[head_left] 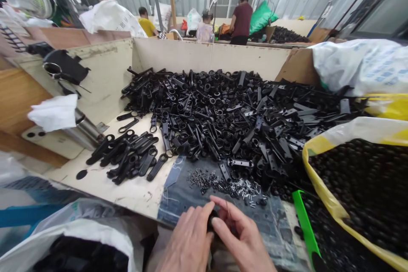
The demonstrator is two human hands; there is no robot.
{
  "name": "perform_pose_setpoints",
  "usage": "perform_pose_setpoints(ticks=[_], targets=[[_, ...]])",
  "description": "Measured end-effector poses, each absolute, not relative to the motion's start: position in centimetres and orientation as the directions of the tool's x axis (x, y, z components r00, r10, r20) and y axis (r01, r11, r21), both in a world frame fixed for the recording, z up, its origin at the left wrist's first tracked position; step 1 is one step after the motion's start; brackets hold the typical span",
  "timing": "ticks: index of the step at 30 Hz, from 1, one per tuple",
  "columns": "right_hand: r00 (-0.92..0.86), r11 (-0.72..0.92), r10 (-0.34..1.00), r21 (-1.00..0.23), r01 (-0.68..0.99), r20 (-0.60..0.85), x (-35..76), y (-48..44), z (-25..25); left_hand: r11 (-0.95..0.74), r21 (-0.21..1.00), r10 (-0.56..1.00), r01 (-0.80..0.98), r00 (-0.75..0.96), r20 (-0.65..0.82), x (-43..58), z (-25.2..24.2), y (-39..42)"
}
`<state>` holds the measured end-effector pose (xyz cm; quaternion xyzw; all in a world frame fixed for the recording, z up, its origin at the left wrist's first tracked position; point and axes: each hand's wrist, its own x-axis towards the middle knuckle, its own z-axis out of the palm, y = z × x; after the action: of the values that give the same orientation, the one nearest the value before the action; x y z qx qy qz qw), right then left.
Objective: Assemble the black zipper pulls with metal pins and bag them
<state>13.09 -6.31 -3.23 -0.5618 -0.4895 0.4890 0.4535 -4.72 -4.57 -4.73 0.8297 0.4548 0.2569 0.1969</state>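
Note:
My left hand [190, 238] and my right hand [239, 231] meet at the front edge of the bench, fingers closed around a small black plastic part [211, 221]. Most of that part is hidden behind the fingers, so its full shape does not show. A thin dark strand [228, 211] stands up by my right fingers. Just beyond the hands, small metal pins [245, 188] and tiny black pieces [204, 179] lie on a dark blue mat [178, 202]. Flat black handles with ring ends [134, 155] are heaped at the left.
A large pile of black plastic parts [207, 110] fills the bench's back. Sacks of black pieces stand at right, one yellow-rimmed [314, 170], and a white sack [95, 225] at lower left. A green scoop-like edge [306, 225] and metal cylinder [87, 129] flank the mat. People work behind.

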Motion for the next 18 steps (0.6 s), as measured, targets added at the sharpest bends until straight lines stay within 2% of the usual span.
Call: perform_pose_setpoints(ticks=[4,6,8,10,13,15,18], targets=[[0.016,-0.074,0.997,-0.986,0.149,-0.073,13.7,-5.2,-2.4,-0.136,0.819,0.88,0.558,0.447,-0.158,-5.6,-3.3,-3.5],[-0.024,-0.012,1.0,-0.982,0.189,-0.017,13.8,-4.9,-2.0,0.03,0.864,0.814,0.503,0.489,-0.313,-5.9,-2.4,-2.9],[-0.042,0.049,0.998,-0.977,0.21,0.041,13.6,-4.7,-1.9,0.158,0.883,0.764,0.443,0.511,-0.394,-5.9,-2.0,-2.6],[-0.05,0.066,0.997,-0.975,0.212,0.056,13.4,-4.5,-1.8,0.322,0.866,0.718,0.381,0.499,-0.486,-5.7,-2.0,-2.6],[-0.095,-0.007,0.995,-0.989,0.147,-0.021,13.5,-4.3,-1.8,0.55,0.788,0.583,0.276,0.548,-0.6,-5.4,-1.7,-2.8],[-0.146,-0.047,0.987,-0.993,0.111,-0.063,13.9,-4.3,-1.6,0.64,0.74,0.521,0.209,0.59,-0.617,-5.5,-1.3,-2.9],[-0.195,-0.029,0.978,-0.981,0.194,-0.067,14.5,-4.2,-1.1,0.717,0.681,0.481,0.149,0.6,-0.639,-5.8,-0.7,-2.9]])
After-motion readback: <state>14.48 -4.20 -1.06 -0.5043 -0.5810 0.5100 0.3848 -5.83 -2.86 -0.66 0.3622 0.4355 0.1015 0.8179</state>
